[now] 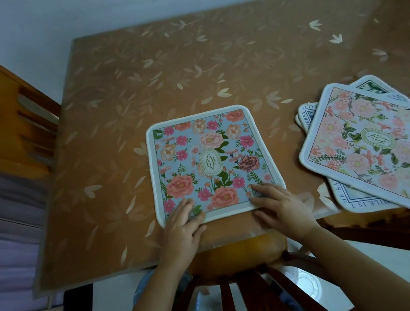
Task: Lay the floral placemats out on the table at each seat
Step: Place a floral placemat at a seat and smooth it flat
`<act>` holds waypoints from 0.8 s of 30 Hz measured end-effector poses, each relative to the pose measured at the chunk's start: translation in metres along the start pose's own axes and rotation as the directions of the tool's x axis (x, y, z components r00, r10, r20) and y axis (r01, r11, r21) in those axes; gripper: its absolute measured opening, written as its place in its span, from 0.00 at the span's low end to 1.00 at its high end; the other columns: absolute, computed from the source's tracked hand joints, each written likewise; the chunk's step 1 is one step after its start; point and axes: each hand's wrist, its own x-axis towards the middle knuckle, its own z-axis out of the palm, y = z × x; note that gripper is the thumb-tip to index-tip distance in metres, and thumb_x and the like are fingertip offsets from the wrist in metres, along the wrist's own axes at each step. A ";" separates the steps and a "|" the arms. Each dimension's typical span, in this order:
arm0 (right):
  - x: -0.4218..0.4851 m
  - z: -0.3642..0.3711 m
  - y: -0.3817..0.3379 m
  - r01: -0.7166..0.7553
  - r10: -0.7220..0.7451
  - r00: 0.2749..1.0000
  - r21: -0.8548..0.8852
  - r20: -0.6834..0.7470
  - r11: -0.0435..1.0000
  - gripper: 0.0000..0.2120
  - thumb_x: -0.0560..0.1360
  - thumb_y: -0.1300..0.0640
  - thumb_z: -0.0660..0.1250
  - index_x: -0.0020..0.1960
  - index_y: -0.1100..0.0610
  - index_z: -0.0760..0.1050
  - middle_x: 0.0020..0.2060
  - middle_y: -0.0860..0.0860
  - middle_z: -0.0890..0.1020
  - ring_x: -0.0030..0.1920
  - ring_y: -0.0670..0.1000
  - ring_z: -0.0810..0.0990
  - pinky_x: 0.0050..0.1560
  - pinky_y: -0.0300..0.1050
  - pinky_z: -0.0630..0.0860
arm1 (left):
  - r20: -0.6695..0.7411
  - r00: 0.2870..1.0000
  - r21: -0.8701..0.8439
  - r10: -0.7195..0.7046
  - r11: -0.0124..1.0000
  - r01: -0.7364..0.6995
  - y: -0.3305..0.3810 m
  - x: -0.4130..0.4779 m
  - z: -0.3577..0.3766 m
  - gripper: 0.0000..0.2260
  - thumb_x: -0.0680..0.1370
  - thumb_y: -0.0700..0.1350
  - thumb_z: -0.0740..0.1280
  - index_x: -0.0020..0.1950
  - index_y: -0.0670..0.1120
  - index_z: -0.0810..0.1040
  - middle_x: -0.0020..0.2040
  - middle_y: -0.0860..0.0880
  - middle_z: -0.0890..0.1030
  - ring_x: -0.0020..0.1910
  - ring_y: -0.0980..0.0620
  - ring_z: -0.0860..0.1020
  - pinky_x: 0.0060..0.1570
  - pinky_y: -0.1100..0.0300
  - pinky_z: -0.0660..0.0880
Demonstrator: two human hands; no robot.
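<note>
A blue floral placemat [212, 159] with a white border lies flat on the table [154, 77], near the front edge at the seat in front of me. My left hand [181, 226] rests with straight fingers on its near left corner. My right hand [279, 208] lies flat on its near right corner. A loose stack of several other placemats [374, 147] sits at the table's right front, topped by a pink floral one that overhangs the edge.
The table has a brown cloth with a pale leaf pattern. A wooden chair [2, 117] stands at the left side. Another chair's back [247, 293] is right below my arms. A wall runs behind the table.
</note>
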 end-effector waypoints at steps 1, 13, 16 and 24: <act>0.002 0.002 -0.001 -0.024 0.023 0.999 0.011 0.037 1.000 0.17 0.71 0.54 0.70 0.60 0.54 0.75 0.63 0.55 0.75 0.66 0.60 0.69 0.61 0.61 0.70 | 0.048 0.999 0.034 -0.002 0.999 0.000 0.000 0.001 0.003 0.16 0.74 0.41 0.69 0.62 0.45 0.76 0.68 0.41 0.69 0.69 0.40 0.60 0.65 0.42 0.57; 0.055 0.048 -0.033 -0.157 0.240 0.945 -0.337 0.222 0.928 0.35 0.70 0.31 0.36 0.73 0.47 0.41 0.71 0.49 0.39 0.72 0.63 0.37 0.64 0.74 0.42 | 0.137 0.967 0.369 -0.215 0.917 0.152 0.016 0.038 0.024 0.24 0.78 0.56 0.50 0.73 0.53 0.51 0.75 0.47 0.55 0.73 0.43 0.49 0.65 0.33 0.49; 0.063 0.044 -0.018 -0.066 0.136 0.965 -0.291 0.224 0.954 0.35 0.69 0.29 0.40 0.71 0.43 0.39 0.72 0.47 0.42 0.72 0.58 0.37 0.65 0.71 0.40 | 0.162 0.970 0.373 -0.181 0.921 0.110 0.001 0.047 0.022 0.24 0.77 0.60 0.46 0.72 0.58 0.46 0.75 0.50 0.49 0.73 0.45 0.45 0.66 0.35 0.46; 0.093 0.021 0.029 -0.129 0.196 0.957 -0.292 0.212 0.948 0.34 0.68 0.27 0.37 0.68 0.39 0.30 0.71 0.43 0.38 0.70 0.49 0.33 0.67 0.68 0.41 | 0.139 0.956 0.416 -0.257 0.892 0.179 -0.039 0.070 0.011 0.25 0.75 0.64 0.39 0.70 0.61 0.34 0.73 0.52 0.37 0.72 0.49 0.35 0.66 0.42 0.38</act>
